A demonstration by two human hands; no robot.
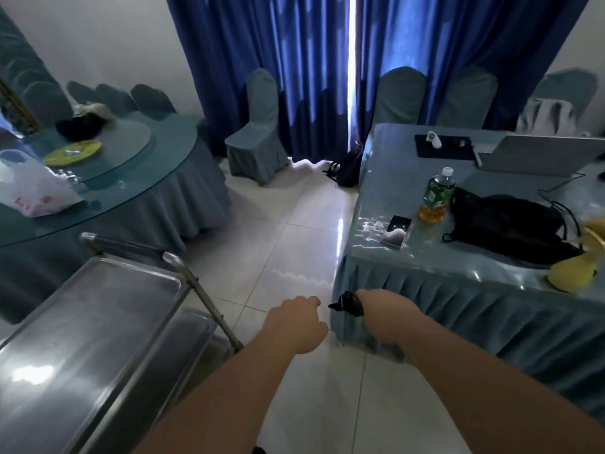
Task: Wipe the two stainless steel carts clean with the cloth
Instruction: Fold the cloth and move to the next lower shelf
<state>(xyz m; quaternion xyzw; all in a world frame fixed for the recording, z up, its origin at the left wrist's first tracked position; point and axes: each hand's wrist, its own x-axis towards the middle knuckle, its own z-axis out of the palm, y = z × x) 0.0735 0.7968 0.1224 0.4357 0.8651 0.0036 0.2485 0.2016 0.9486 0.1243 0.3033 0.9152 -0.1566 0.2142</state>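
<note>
My L hand (294, 322) curled, holds nothing; R hand (379, 309) grips dark cloth (347, 304); steel cart (98, 322) on left.

There is a single view, from a wide-angle camera on the person's head, looking forward and down over both outstretched forearms. It stands close above the steel cart (98, 322), whose top tray fills the lower left corner. Beyond the cart, at upper left, lies a round table (157, 178); to the cart's right, across a strip of tiled floor (294, 237), runs a skirted table (458, 267). Straight ahead, far beyond the cart, hang blue curtains (294, 77) (straight lines bow near the edges).
</note>
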